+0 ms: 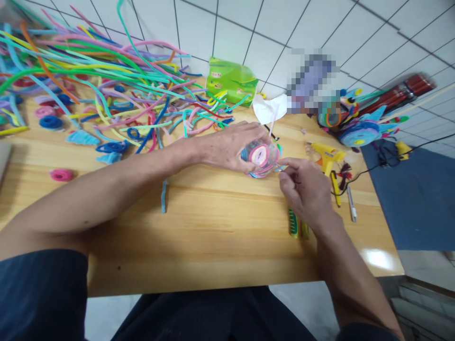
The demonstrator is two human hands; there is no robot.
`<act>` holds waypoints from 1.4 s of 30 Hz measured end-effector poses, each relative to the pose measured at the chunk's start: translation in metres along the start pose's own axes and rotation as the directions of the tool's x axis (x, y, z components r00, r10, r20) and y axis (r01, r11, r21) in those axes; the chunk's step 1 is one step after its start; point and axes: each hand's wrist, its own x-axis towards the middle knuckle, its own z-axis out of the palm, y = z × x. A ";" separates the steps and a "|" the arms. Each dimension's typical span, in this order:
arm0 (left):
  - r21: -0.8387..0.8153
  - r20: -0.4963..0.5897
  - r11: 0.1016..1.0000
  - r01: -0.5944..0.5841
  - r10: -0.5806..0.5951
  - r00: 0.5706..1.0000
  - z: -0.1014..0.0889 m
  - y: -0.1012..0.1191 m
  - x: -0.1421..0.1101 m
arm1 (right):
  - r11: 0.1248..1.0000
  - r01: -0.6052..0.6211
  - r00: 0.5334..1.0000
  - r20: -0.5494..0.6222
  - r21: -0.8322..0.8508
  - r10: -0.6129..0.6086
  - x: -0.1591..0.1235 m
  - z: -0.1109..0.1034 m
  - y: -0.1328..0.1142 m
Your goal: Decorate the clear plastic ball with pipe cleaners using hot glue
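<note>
My left hand (pixel 236 144) is wrapped over a round, clear plastic piece (pixel 260 156) bound with coiled pipe cleaners. A pink, white and purple coil faces up on it, with blue at the left and pink along the rim. At its right side, the fingers of my right hand (pixel 302 187) are pinched together by the rim. Something thin and shiny shows at those fingertips, too small to name. Below my right wrist lies a tool with a green and yellow handle (pixel 293 223), partly hidden.
Loose pipe cleaners (pixel 142 85) pile up at the back left beside a green packet (pixel 231 81). A yellow glue gun (pixel 326 154) with a black cord, a yellow pen-like tool (pixel 335 188) and a silver pen-like tool (pixel 351 203) lie at the right. Pipe-cleaner figures (pixel 359 133) stand behind.
</note>
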 end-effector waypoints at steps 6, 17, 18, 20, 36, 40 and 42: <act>-0.042 -0.032 0.999 0.013 -0.015 0.999 0.002 -0.002 0.000 | 0.995 0.078 0.997 0.021 -0.054 -0.077 -0.003 0.013 0.002; -0.041 -0.035 0.999 -0.012 0.010 0.999 0.004 -0.004 0.000 | 0.972 0.202 0.975 -0.067 -0.122 -0.211 -0.002 0.022 0.004; -0.041 -0.033 0.999 -0.012 0.010 0.999 0.004 -0.004 0.000 | 0.971 0.204 0.974 -0.069 -0.127 -0.214 -0.002 0.023 0.004; -0.043 -0.031 0.999 -0.007 0.006 1.000 0.003 -0.004 0.000 | 0.971 0.200 0.975 -0.066 -0.129 -0.210 -0.003 0.024 0.004; -0.294 -0.074 0.948 0.119 -0.146 0.986 -0.002 -0.006 0.003 | 0.990 0.110 0.993 -0.034 -0.084 -0.113 -0.010 0.029 0.007; -0.291 -0.087 0.947 0.134 -0.166 0.982 0.002 -0.009 0.004 | 0.988 0.136 0.988 -0.065 -0.071 -0.141 -0.010 0.030 0.005; -0.284 -0.094 0.948 0.143 -0.176 0.980 0.003 -0.007 0.005 | 0.986 0.151 0.984 -0.079 -0.075 -0.157 -0.010 0.030 0.005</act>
